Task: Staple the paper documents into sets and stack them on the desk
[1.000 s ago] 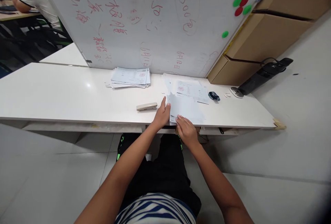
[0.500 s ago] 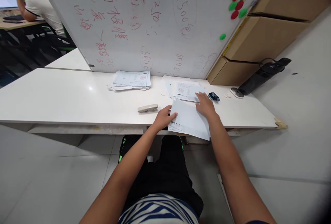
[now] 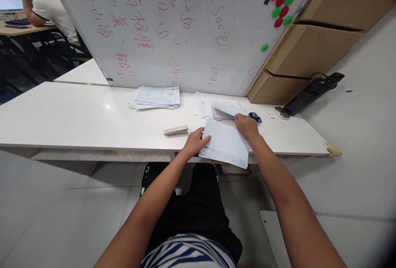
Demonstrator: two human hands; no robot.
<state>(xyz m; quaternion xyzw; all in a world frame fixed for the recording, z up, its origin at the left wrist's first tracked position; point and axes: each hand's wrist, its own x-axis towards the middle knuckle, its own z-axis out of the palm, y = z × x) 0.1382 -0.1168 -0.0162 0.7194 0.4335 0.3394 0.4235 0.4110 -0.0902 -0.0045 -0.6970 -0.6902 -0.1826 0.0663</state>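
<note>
My left hand (image 3: 195, 143) grips the left edge of a stack of printed papers (image 3: 227, 142), thumb on top; the stack juts past the desk's front edge. Behind it lies a second pile of papers (image 3: 200, 102). My right hand (image 3: 246, 125) is closed on the near edge of a paper sheet (image 3: 223, 110) from that pile, and the sheet is bent up off it. A beige stapler (image 3: 176, 130) rests on the desk just left of my left hand. Farther left sits another paper stack (image 3: 157, 97), its sheets slightly uneven.
A whiteboard (image 3: 192, 62) with red writing and round magnets stands along the back of the white desk (image 3: 77, 123). Cardboard boxes (image 3: 318, 49), a black bottle (image 3: 312, 95), a mouse (image 3: 281, 112) and a small dark blue object (image 3: 255, 117) are on the right. A person (image 3: 51, 8) sits far left.
My right hand has gone from lying with fingers spread on the back pile to pinching a sheet and lifting its near edge. My left hand keeps its hold on the front stack.
</note>
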